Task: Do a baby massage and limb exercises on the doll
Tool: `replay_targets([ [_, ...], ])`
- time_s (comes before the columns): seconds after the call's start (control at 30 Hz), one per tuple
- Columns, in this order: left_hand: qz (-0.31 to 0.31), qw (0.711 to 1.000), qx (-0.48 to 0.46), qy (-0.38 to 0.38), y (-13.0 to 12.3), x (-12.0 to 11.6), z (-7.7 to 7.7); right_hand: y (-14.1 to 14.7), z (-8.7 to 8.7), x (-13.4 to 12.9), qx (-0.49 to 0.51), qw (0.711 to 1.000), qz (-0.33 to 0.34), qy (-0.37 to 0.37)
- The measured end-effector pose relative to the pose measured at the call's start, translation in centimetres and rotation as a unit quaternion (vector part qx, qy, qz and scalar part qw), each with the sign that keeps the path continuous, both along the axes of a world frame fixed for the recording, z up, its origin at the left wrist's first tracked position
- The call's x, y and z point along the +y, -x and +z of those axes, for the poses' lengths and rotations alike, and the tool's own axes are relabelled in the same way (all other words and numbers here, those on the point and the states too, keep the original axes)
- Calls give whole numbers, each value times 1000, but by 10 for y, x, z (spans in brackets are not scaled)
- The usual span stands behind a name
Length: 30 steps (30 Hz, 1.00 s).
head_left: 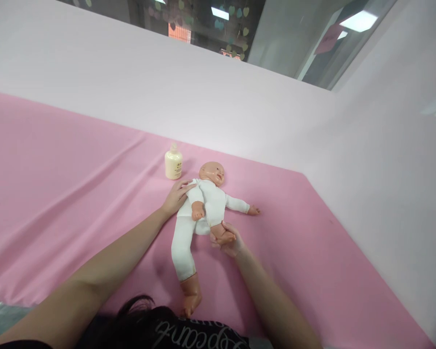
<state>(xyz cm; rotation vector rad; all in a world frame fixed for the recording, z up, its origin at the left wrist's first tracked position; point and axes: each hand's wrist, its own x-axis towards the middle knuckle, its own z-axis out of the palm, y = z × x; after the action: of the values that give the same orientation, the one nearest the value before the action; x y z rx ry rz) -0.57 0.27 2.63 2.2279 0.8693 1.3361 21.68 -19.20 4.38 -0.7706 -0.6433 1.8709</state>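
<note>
A baby doll (214, 206) in a white cloth body lies on its back on the pink-covered surface, its bald head turned to the right. My left hand (176, 198) lies against the doll's shoulder and side, fingers stretched out over the upper arm. My right hand (232, 245) is closed around the doll's raised foot (221, 233), with the leg bent up toward the belly. The other leg (183, 249) stretches straight toward me. One doll arm (238, 204) reaches out to the right; the other crosses the body's left side.
A cream pump bottle (173, 165) stands upright just beyond my left hand, near the doll's head. The pink cover (76, 169) has folds on the left. White walls (203, 102) rise behind and on the right, with a window (218, 29) above.
</note>
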Motion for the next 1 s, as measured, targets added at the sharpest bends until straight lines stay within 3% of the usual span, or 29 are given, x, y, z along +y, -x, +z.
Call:
replay_targets([
  [0.27,-3,998,-55,26,1,1,0,-4,-4,-7,-5,998,58,-25],
  [0.37,13,995,-90,44,1,3,-1,-9,-12,-11,-10,981,188,-56],
  [0.5,39,989,-108,92,0,4,-2,-13,-15,-8,-30,904,419,-81],
  [0.63,41,986,-114,115,0,4,-2,-13,-12,-4,-57,869,485,-87],
  [0.73,47,985,-120,114,-2,2,-2,-12,-13,-5,-40,869,484,-95],
  [0.8,50,985,-118,112,-2,1,-2,-11,-14,-7,-31,886,455,-89],
  [0.9,44,987,-112,108,0,1,-1,-10,-14,-10,-17,937,343,-72],
  [1.0,35,989,-102,99,2,1,0,-8,-10,-10,-14,980,187,-70],
])
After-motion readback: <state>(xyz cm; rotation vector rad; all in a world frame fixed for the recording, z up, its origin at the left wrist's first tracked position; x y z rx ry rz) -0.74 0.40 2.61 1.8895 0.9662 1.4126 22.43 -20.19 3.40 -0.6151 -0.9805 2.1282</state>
